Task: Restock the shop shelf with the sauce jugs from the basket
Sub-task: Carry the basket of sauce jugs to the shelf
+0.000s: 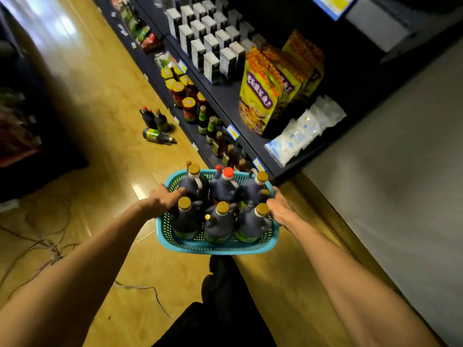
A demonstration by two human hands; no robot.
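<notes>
A teal plastic basket (pixel 215 247) hangs in front of me above the floor, held by both sides. My left hand (pixel 164 200) grips its left rim and my right hand (pixel 280 209) grips its right rim. Inside stand several dark sauce jugs (pixel 186 219), most with gold caps; one jug (pixel 224 186) at the back has a red cap. The dark shop shelf (pixel 225 96) runs along the right side of the aisle, just beyond the basket.
Three sauce jugs (pixel 155 123) sit on the tan floor ahead by the shelf base, one lying on its side. The shelf holds red-lidded jars (pixel 186 106), green bottles (pixel 210 126), yellow snack bags (pixel 260 96) and white packets (pixel 298 136). Cables (pixel 50 249) trail on the floor at left.
</notes>
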